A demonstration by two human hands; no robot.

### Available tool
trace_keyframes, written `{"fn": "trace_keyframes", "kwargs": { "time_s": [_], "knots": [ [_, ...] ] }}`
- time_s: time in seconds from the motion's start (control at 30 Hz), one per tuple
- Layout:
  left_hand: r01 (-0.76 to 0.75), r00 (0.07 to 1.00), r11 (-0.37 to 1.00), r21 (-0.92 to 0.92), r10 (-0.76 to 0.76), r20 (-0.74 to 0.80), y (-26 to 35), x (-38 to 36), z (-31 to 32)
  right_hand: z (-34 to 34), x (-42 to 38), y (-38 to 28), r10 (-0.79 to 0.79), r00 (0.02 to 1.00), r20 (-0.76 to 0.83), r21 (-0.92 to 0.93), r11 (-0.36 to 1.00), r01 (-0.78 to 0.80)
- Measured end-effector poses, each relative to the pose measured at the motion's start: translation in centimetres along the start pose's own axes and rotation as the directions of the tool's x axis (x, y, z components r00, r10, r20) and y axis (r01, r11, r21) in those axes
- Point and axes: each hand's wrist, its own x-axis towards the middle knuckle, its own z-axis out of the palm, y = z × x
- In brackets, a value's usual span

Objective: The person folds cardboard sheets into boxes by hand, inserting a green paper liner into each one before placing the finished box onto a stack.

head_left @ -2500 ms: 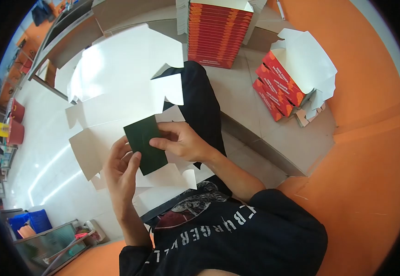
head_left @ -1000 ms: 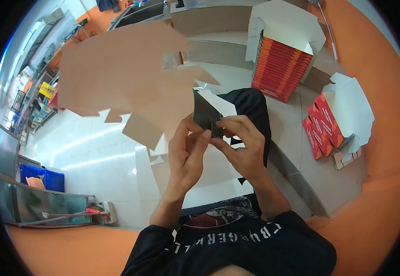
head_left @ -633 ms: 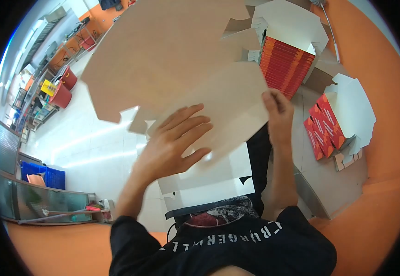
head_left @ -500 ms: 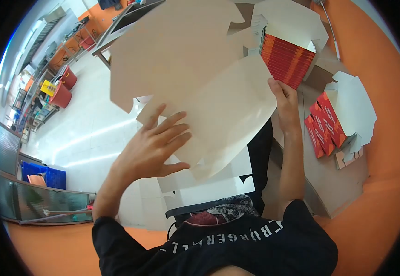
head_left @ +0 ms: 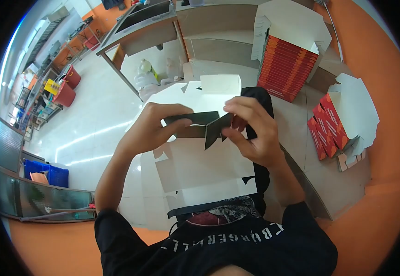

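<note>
A flat cardboard sheet [head_left: 200, 165], pale on its upper face, lies across my lap with cut slots along its edges. Its far part has raised panels, dark on the side facing me. My left hand [head_left: 156, 126] pinches the dark panel [head_left: 202, 118] at its left end, thumb on the near side. My right hand [head_left: 255, 131] grips a smaller dark flap [head_left: 216, 129] between thumb and fingers, at the right end of that panel. Beyond the hands, a white flap [head_left: 221, 85] stands up from the sheet.
A tall stack of red boxes [head_left: 285, 66] stands at the upper right, with a shorter red stack [head_left: 331, 124] below it. A metal sink table [head_left: 149, 27], plastic bottles [head_left: 147, 69], red buckets [head_left: 65, 94] and a blue crate [head_left: 55, 175] lie further off.
The large sheet that was raised before me is lowered onto my lap. Both hands have moved to its far side and closed on dark panels, now folded up.
</note>
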Motion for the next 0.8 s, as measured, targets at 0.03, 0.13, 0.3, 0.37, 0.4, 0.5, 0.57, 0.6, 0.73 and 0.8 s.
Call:
{"fn": "trace_keyframes", "kwargs": {
  "time_s": [0.03,0.13,0.3,0.37,0.4,0.5,0.57,0.6,0.73,0.8],
  "knots": [
    [0.05,0.999,0.997,-0.054,-0.049,0.018,0.1,0.2,0.1,0.4,0.1,0.4,-0.018,0.999,-0.041,-0.02,1.0,0.017],
    [0.137,0.99,0.961,-0.242,-0.124,0.069,0.1,0.4,0.6,0.8,0.8,-0.4,0.007,0.989,-0.148,-0.135,0.99,-0.027],
    [0.121,0.993,0.929,-0.35,-0.11,0.052,0.3,0.4,1.1,0.9,1.2,-0.8,-0.073,0.942,-0.328,-0.238,0.971,-0.007],
    [0.081,0.996,0.965,-0.249,-0.073,0.042,0.6,0.5,1.0,0.6,1.5,-1.3,-0.118,0.965,-0.233,-0.239,0.969,0.06],
    [0.076,0.996,0.976,-0.204,-0.066,0.056,0.8,0.6,0.9,0.2,1.4,-1.6,-0.045,0.988,-0.149,-0.17,0.985,0.019],
    [0.033,0.994,0.997,-0.076,-0.024,0.107,1.9,0.8,0.4,-1.3,1.9,-1.5,-0.029,0.991,0.127,-0.106,0.993,0.043],
    [-0.027,0.986,1.0,0.0,0.026,0.163,2.7,0.5,0.1,-1.5,2.2,-1.4,0.021,0.987,0.16,-0.146,0.989,0.003],
    [-0.136,0.985,0.99,0.048,0.13,0.116,2.5,0.4,0.4,-1.8,2.5,-1.8,0.062,0.979,0.192,-0.173,0.984,-0.029],
    [-0.011,0.993,0.998,-0.065,0.003,-0.121,3.4,0.6,0.4,-0.7,3.3,-2.0,-0.041,0.989,-0.14,-0.325,0.946,-0.007],
    [-0.028,0.96,0.93,-0.368,-0.078,-0.269,3.3,1.5,0.1,-0.1,2.6,-1.4,-0.145,0.962,-0.233,-0.32,0.945,0.065]
  ]
}}
